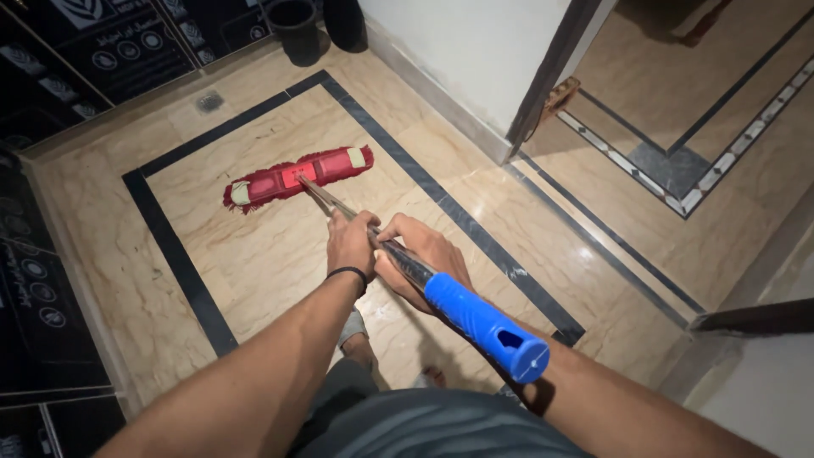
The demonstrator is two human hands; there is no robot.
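Note:
A flat red mop head (pixel 297 176) lies on the beige marble floor (pixel 254 254), inside a dark rectangular inlay border. Its metal pole (pixel 326 199) runs back toward me and ends in a blue plastic grip (pixel 483 322). My left hand (pixel 350 243), with a black band at the wrist, is closed around the pole further down. My right hand (pixel 420 259) grips the pole just above the blue grip. Both arms reach forward from the bottom of the view.
A dark bin (pixel 297 30) and another dark container (pixel 346 21) stand at the far wall. Dark panels (pixel 51 76) line the left side. A white wall corner (pixel 475 59) and doorway to another tiled room (pixel 678 110) are on the right. My foot (pixel 360 343) shows below.

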